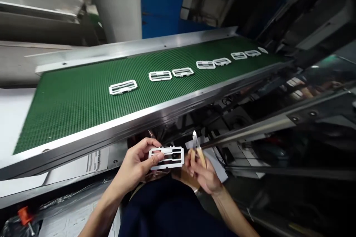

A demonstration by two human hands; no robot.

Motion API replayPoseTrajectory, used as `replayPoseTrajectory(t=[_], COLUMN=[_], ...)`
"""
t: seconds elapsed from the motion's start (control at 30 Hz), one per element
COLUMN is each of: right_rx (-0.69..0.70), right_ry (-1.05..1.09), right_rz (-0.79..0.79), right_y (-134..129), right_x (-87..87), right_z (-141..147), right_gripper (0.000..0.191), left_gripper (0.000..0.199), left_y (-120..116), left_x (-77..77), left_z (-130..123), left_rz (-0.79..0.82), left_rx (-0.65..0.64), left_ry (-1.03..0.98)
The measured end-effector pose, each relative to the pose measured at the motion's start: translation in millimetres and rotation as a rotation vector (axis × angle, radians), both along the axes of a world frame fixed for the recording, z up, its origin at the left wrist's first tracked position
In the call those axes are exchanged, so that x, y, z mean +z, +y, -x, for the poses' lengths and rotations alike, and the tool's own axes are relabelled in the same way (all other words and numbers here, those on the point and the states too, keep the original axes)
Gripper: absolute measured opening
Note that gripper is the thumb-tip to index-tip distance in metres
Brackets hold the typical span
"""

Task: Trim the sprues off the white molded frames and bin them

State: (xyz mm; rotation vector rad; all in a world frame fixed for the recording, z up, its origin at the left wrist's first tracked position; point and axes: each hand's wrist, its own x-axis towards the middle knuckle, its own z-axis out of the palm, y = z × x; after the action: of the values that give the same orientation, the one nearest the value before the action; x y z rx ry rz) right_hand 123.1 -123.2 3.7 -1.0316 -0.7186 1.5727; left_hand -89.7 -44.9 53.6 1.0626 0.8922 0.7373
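- With the left hand [137, 163], clamping thumb and fingers on the left end of a white slotted frame [167, 150], holding it up in front of the body, apart from the belt.
- With the right hand [205, 174], curling the fingers round the yellowish handles of metal-tipped nippers [195, 142], pointing the tip upward just beside the frame.
- Facing a green ribbed belt [80, 107], bearing eight similar white pieces [123, 87] in a loose row toward the dim far right end.
- Looking over a near metal rail [133, 118] and a far metal rail [155, 46], toward a blue panel [164, 3] and a pale grey upright [122, 14] behind.
- Showing dark, indistinct machinery [300, 122] on the right.
- Showing clear plastic and an orange-headed item [25, 215] at lower left, beside printed sheets [72, 220].
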Motion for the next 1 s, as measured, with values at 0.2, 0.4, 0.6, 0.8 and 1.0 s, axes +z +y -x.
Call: replayPoseTrajectory(t=[0.2, 0.4, 0.6, 0.8, 1.0], right_rx=[-0.076, -0.181, -0.086, -0.089, -0.170], right_ry=[-0.449, -0.474, -0.273, -0.254, -0.402], right_rz=[-0.079, -0.101, -0.073, -0.098, -0.121], right_y=[11.0, 16.0, 23.7, 25.6, 21.9], right_x=[13.4, 16.5, 18.5, 15.0, 10.5], right_z=[-4.9, -8.0, -12.8, -16.6, -23.0], right_gripper=[0.033, 0.030, 0.027, 0.022, 0.032], left_gripper=[0.025, 0.017, 0.011, 0.016, 0.022], left_y=[-9.9, -17.2, -16.6, -14.1, -9.9], left_x=[-30.3, -49.4, -58.4, -63.7, -62.6], left_z=[-26.0, -25.0, -29.7, -33.8, -38.1], left_rz=[0.116, 0.215, 0.274, 0.275, 0.283], left_rx=[-0.041, 0.114, 0.193, 0.203, 0.152], left_ry=[-0.065, -0.153, -0.165, -0.133, -0.152])
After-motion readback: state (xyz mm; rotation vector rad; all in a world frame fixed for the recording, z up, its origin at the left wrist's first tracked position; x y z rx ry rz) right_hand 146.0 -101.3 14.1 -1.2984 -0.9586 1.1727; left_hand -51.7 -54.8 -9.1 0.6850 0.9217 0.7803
